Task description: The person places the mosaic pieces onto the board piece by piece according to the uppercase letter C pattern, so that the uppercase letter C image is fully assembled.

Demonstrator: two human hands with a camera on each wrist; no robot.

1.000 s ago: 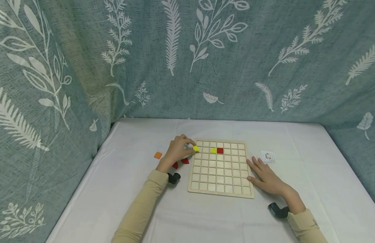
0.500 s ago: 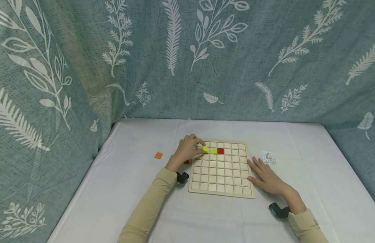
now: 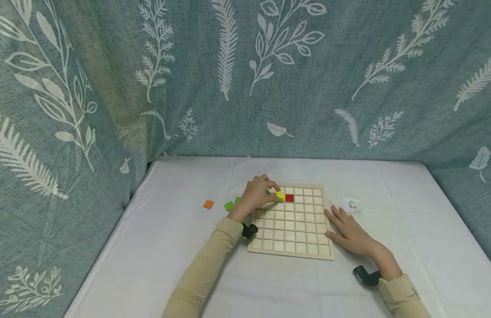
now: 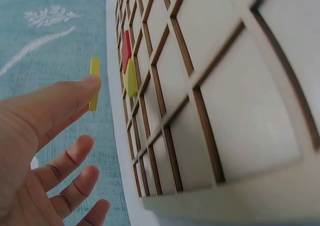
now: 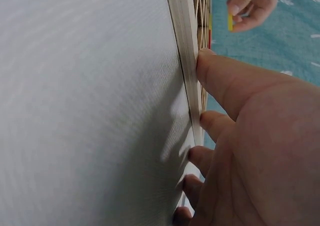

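Note:
Between thumb and index finger my left hand (image 3: 257,194) pinches a small yellow tile (image 4: 95,66), held on edge above the wooden grid board (image 3: 291,225). Its other fingers are spread below in the left wrist view. On the board, a red square tile (image 3: 289,198) sits in an upper cell. A second yellow tile (image 4: 131,81) lies beside the red one; in the head view the held tile overlaps it. My right hand (image 3: 350,234) lies with fingers extended at the board's right side, thumb and index fingertips touching the frame (image 5: 187,51).
Left of the board lie an orange tile (image 3: 208,204) and green tiles (image 3: 229,206), partly hidden by the left hand. A printed pattern card (image 3: 352,206) lies right of the board. A leaf-patterned curtain (image 3: 245,88) hangs behind the white-covered table (image 3: 289,287).
My left hand has moved right with the yellow tile, from the board's left edge to over the cells beside the red tile. Green tiles have come into view; red pieces are now hidden.

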